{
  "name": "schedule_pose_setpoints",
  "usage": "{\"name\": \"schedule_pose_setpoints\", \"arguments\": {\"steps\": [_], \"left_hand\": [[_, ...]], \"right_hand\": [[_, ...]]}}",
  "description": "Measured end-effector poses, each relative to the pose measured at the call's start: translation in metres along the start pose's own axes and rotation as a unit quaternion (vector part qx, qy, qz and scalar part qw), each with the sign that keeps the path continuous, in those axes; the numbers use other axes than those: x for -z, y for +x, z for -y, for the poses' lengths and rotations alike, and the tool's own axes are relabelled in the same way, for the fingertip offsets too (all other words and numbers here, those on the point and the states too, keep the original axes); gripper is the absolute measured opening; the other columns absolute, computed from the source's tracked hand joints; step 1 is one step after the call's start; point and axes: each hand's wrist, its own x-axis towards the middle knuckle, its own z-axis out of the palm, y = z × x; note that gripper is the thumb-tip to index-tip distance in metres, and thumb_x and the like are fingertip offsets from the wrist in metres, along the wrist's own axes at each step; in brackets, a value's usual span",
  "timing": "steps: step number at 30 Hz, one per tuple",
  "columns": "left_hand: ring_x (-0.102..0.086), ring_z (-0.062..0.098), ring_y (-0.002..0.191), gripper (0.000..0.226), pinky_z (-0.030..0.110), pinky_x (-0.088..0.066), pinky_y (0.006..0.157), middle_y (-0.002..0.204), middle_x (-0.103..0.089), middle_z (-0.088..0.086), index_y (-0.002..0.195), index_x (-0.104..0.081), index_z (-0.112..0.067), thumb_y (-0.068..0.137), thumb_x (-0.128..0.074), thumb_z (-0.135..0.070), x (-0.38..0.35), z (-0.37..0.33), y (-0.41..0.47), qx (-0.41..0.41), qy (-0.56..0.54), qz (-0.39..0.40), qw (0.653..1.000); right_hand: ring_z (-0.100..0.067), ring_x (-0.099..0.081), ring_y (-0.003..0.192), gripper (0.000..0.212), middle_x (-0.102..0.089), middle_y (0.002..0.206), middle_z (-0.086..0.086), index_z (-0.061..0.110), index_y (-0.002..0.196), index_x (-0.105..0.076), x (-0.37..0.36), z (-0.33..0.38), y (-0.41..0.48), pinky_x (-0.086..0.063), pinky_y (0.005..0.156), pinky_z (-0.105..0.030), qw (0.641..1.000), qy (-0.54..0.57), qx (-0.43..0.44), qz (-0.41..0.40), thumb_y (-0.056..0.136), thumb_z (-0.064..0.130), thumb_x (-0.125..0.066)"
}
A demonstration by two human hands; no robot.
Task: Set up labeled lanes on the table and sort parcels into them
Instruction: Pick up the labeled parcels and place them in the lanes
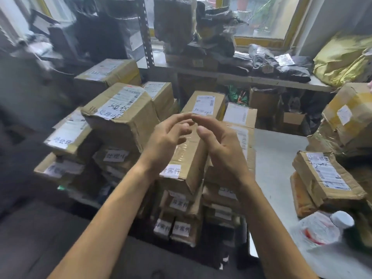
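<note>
Cluttered parcel room, window at back. Grey tabletop point(277, 158) right of centre. Brown cardboard parcels with white handwritten labels point(120, 117) stacked centre and left, more at tabletop's right edge. Left hand point(167, 143) and right hand point(219, 146) raised over centre stack, fingers relaxed, tips nearly meeting, gripping nothing. Clear plastic bottle point(322, 228) bottom right.

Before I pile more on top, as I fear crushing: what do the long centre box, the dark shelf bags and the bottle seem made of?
Long centre box: brown cardboard, matte, creased edges, glossy clear tape along its top. Dark shelf bags: probably thin plastic film, wrinkled and shiny. Bottle: apparently clear plastic, white cap, printed wrap.
</note>
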Motion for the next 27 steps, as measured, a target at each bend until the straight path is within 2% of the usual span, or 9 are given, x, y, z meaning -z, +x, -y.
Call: {"name": "schedule_pose_setpoints", "arguments": {"steps": [2, 4, 7, 12, 16, 20, 21, 24, 27], "left_hand": [[-0.068, 0.016, 0.117, 0.038, 0.034, -0.053, 0.102, 0.13, -0.069, 0.001, 0.136, -0.06, -0.019, 0.1, -0.047, -0.024, 0.037, -0.007, -0.016, -0.025, -0.011, -0.021, 0.999], [-0.067, 0.02, 0.12, 0.037, 0.039, -0.053, 0.104, 0.132, -0.068, 0.006, 0.139, -0.057, -0.013, 0.106, -0.042, -0.018, 0.08, -0.015, -0.032, -0.048, -0.021, -0.04, 0.998], [-0.065, 0.028, 0.122, 0.038, 0.056, -0.045, 0.11, 0.132, -0.067, 0.01, 0.132, -0.064, -0.018, 0.1, -0.043, -0.022, 0.147, -0.018, -0.052, -0.079, -0.032, -0.096, 0.992], [-0.064, 0.033, 0.122, 0.037, 0.062, -0.041, 0.111, 0.132, -0.066, 0.015, 0.127, -0.066, -0.018, 0.098, -0.044, -0.021, 0.262, -0.009, -0.084, -0.095, -0.051, -0.18, 0.978], [-0.068, 0.024, 0.113, 0.036, 0.045, -0.049, 0.098, 0.127, -0.071, 0.007, 0.122, -0.068, -0.024, 0.094, -0.045, -0.026, 0.352, 0.007, -0.107, -0.077, -0.051, -0.245, 0.965], [-0.07, 0.018, 0.108, 0.036, 0.039, -0.051, 0.095, 0.123, -0.072, 0.002, 0.12, -0.068, -0.027, 0.092, -0.045, -0.029, 0.426, 0.035, -0.113, -0.047, -0.05, -0.272, 0.96], [-0.07, 0.018, 0.108, 0.036, 0.038, -0.051, 0.094, 0.123, -0.072, 0.002, 0.12, -0.067, -0.027, 0.092, -0.045, -0.03, 0.441, 0.041, -0.11, -0.042, -0.053, -0.274, 0.959], [-0.07, 0.018, 0.105, 0.036, 0.037, -0.052, 0.092, 0.121, -0.073, 0.001, 0.119, -0.067, -0.026, 0.09, -0.045, -0.031, 0.487, 0.063, -0.087, -0.029, -0.087, -0.285, 0.954], [-0.07, 0.017, 0.105, 0.035, 0.036, -0.052, 0.092, 0.119, -0.074, 0.0, 0.117, -0.067, -0.028, 0.089, -0.046, -0.032, 0.535, 0.089, -0.047, -0.018, -0.106, -0.29, 0.951]], "right_hand": [[0.01, -0.063, 0.111, 0.03, -0.067, 0.117, 0.018, 0.017, 0.129, -0.067, -0.034, 0.021, 0.006, -0.047, 0.089, -0.007, 0.998, 0.049, 0.029, 0.036, 0.104, 0.008, -0.052], [0.008, -0.065, 0.108, 0.029, -0.069, 0.116, 0.013, 0.014, 0.128, -0.067, -0.071, 0.04, 0.013, -0.049, 0.087, -0.009, 0.992, 0.083, 0.061, 0.073, 0.104, 0.006, -0.052], [0.003, -0.067, 0.109, 0.028, -0.072, 0.118, 0.003, 0.008, 0.126, -0.068, -0.133, 0.067, 0.024, -0.049, 0.09, -0.013, 0.982, 0.116, 0.101, 0.114, 0.102, 0.007, -0.053], [-0.002, -0.069, 0.106, 0.027, -0.074, 0.114, 0.001, 0.005, 0.124, -0.068, -0.25, 0.104, 0.038, -0.05, 0.09, -0.016, 0.962, 0.161, 0.127, 0.179, 0.102, 0.001, -0.053], [-0.004, -0.068, 0.109, 0.028, -0.074, 0.115, 0.001, 0.005, 0.123, -0.069, -0.347, 0.118, 0.047, -0.049, 0.09, -0.015, 0.962, 0.155, 0.11, 0.196, 0.1, 0.002, -0.053], [-0.003, -0.068, 0.107, 0.027, -0.075, 0.112, 0.003, 0.009, 0.12, -0.071, -0.423, 0.116, 0.059, -0.048, 0.088, -0.013, 0.962, 0.158, 0.065, 0.211, 0.1, 0.003, -0.055], [-0.006, -0.069, 0.107, 0.026, -0.075, 0.111, 0.002, 0.008, 0.119, -0.071, -0.441, 0.113, 0.065, -0.05, 0.089, -0.016, 0.963, 0.166, 0.054, 0.205, 0.099, 0.007, -0.055], [-0.017, -0.07, 0.109, 0.033, -0.076, 0.111, -0.003, 0.008, 0.117, -0.072, -0.496, 0.101, 0.094, -0.055, 0.099, -0.04, 0.965, 0.188, 0.005, 0.183, 0.092, 0.018, -0.054], [-0.018, -0.069, 0.111, 0.031, -0.076, 0.113, -0.004, 0.016, 0.113, -0.073, -0.546, 0.078, 0.135, -0.053, 0.104, -0.048, 0.966, 0.197, -0.036, 0.16, 0.09, 0.023, -0.053]]}}
